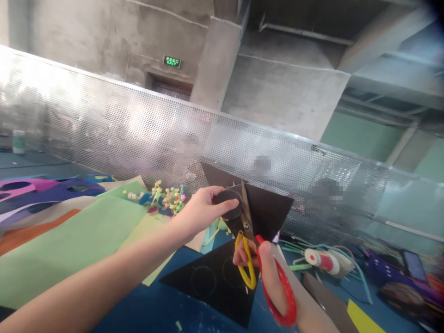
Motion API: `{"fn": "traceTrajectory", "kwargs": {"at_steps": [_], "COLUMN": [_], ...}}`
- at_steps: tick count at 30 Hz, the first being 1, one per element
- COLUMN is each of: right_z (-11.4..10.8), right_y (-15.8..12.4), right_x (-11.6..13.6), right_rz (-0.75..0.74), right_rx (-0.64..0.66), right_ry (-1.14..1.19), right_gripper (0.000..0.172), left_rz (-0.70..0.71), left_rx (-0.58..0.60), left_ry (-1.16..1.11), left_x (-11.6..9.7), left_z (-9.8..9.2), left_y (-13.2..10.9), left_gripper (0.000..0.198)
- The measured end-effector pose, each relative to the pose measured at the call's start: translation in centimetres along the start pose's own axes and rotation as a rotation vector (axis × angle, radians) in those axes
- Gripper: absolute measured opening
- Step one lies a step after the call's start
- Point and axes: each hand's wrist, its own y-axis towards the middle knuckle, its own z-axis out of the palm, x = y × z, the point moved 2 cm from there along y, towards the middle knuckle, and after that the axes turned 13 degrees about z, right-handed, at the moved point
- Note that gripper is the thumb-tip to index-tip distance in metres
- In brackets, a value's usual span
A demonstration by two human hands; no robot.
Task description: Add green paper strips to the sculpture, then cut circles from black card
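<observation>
My left hand (203,208) pinches a sheet of black paper (272,210) near a round black shape (231,209), thumb on top. Whether this round is a partly cut circle or a loose disc, I cannot tell. In my right hand (270,266) is a pair of scissors (246,226) with one yellow and one red handle loop. Its blades point away from me and lie against the paper beside the round shape. Lower down, another black paper piece (222,298) on the table bears drawn circle outlines.
Green paper (79,240) and other coloured sheets cover the left. Small paper figures (168,199) stand behind my left arm. To the right lie a ribbon spool (322,261), a yellow paper piece (362,319) and a phone (414,264). A perforated metal screen (138,125) runs behind the table.
</observation>
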Motion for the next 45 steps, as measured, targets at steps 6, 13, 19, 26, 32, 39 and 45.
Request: {"fn": "traceTrajectory", "kwargs": {"at_steps": [6,13,19,26,32,39,45], "right_z": [-0.6,-1.0,-0.6,0.0,-0.5,-0.5,0.3], "right_y": [-0.5,-1.0,-0.8,-0.4,-0.5,-0.6,-0.7], "right_x": [0.5,1.0,0.8,0.6,0.6,0.5,-0.3], "right_rz": [-0.024,0.014,0.017,-0.003,0.043,0.109,0.145], "right_rx": [-0.034,-0.057,-0.051,0.015,0.007,0.011,0.037], "right_ry": [-0.056,-0.078,-0.020,0.121,0.070,0.115,0.278], "right_gripper": [0.067,0.068,0.064,0.063,0.065,0.067,0.070], "left_rz": [0.000,0.020,0.024,-0.006,-0.038,-0.054,-0.068], "left_rx": [-0.010,0.015,0.023,0.025,0.070,0.105,0.120], "left_ry": [0.002,0.012,0.046,-0.050,-0.039,-0.043,-0.159], "left_x": [-0.5,-1.0,-1.2,-1.1,-1.1,-1.5,-1.7], "left_z": [0.0,0.1,0.1,0.3,-0.2,-0.4,-0.1], "left_y": [-0.1,-0.4,-0.5,-0.2,0.0,0.1,0.1], "left_gripper": [0.022,0.019,0.018,0.018,0.015,0.012,0.010]}}
